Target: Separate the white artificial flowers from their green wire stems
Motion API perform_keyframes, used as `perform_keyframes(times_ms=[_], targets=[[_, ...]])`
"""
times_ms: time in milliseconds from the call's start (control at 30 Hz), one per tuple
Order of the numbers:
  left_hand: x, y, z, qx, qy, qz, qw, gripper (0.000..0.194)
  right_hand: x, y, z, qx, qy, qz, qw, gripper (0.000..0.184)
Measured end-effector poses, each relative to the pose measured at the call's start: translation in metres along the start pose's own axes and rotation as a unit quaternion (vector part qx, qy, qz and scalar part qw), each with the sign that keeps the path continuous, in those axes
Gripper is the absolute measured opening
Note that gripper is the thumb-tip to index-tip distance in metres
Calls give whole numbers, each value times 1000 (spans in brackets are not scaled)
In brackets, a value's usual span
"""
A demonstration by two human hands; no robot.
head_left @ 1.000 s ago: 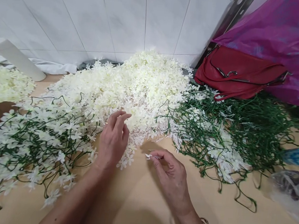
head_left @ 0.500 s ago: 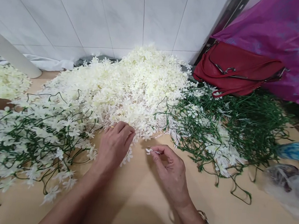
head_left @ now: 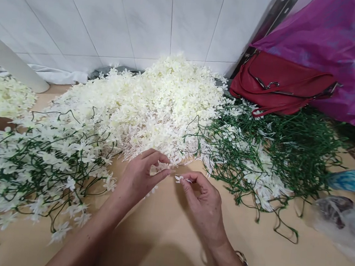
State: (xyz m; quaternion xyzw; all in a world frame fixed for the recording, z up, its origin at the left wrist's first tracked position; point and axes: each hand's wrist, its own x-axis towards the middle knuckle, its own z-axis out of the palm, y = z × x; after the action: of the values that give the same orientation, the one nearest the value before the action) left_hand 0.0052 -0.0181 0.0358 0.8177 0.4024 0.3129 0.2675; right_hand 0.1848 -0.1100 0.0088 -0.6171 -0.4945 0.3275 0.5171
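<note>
My right hand (head_left: 203,201) pinches a small white artificial flower (head_left: 178,178) between thumb and forefinger, its petals pointing left. Close beside it, my left hand (head_left: 141,173) has its thumb and forefinger apart, and no object shows clearly between them. Loose petals lie just beyond the left fingertips. Ahead of both hands spreads a large heap of creamy white artificial flowers (head_left: 172,94), with thin pale stems (head_left: 138,139) showing at its front.
Green artificial stems (head_left: 303,146) are heaped at right, below a red handbag (head_left: 284,81) and a purple plastic bag (head_left: 327,38). White flowers on green stems (head_left: 44,165) cover the left side. A white roll (head_left: 16,65) leans at back left. Clear plastic (head_left: 345,222) lies far right.
My left hand has moved slightly right from the edge of the heap toward my right hand, and its thumb and forefinger have spread. The right hand keeps its flower nearly still.
</note>
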Motion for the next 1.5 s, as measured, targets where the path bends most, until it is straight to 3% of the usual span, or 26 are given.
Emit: perform_keyframes(times_ms=[133, 267, 400, 467, 567, 667, 867, 900, 1000, 1033, 1167, 1233, 1300, 1367, 1500], targets=[[24, 5, 6, 57, 45, 61, 996, 6, 0, 2, 0, -3, 8, -5, 1000, 12], [59, 6, 24, 120, 86, 105, 983, 13, 1, 4, 2, 6, 5, -2, 1000, 14], [87, 7, 37, 211, 48, 73, 974, 10, 3, 5, 2, 17, 3, 8, 1000, 15], [91, 7, 37, 204, 48, 59, 976, 8, 3, 5, 1, 21, 5, 9, 1000, 14], [81, 4, 26, 85, 106, 43, 990, 7, 3, 4, 0, 26, 10, 5, 1000, 13], [61, 1, 10, -22, 171, 10, 985, 4, 1, 3, 0, 28, 12, 1, 1000, 12], [27, -2, -10, 67, 276, 12, 959, 7, -3, 4, 4, 32, 5, 8, 999, 13], [24, -2, -12, 71, 260, 27, 963, 8, -3, 4, 4, 34, 6, 8, 999, 14], [21, -4, -14, 61, 116, 78, 988, 10, -1, 4, 3, 42, 5, 10, 999, 15], [21, -5, -15, 49, 91, 74, 992, 11, -1, 4, 2, 44, 6, 11, 999, 15], [18, -4, -18, -1, 165, -3, 986, 10, 0, 4, 1, 50, 20, 11, 998, 13], [14, -3, -16, -52, 149, -37, 987, 9, 0, 4, 2, 55, 20, 13, 998, 12], [9, -3, -11, -169, 151, -97, 969, 14, -1, 4, 2, 59, 19, 17, 998, 13], [5, -3, -5, -300, 176, -145, 926, 20, -2, 5, 2, 61, 21, 24, 998, 13], [0, -3, 5, -447, 192, -160, 859, 24, -2, 7, 1, 78, 32, 40, 996, 15]])
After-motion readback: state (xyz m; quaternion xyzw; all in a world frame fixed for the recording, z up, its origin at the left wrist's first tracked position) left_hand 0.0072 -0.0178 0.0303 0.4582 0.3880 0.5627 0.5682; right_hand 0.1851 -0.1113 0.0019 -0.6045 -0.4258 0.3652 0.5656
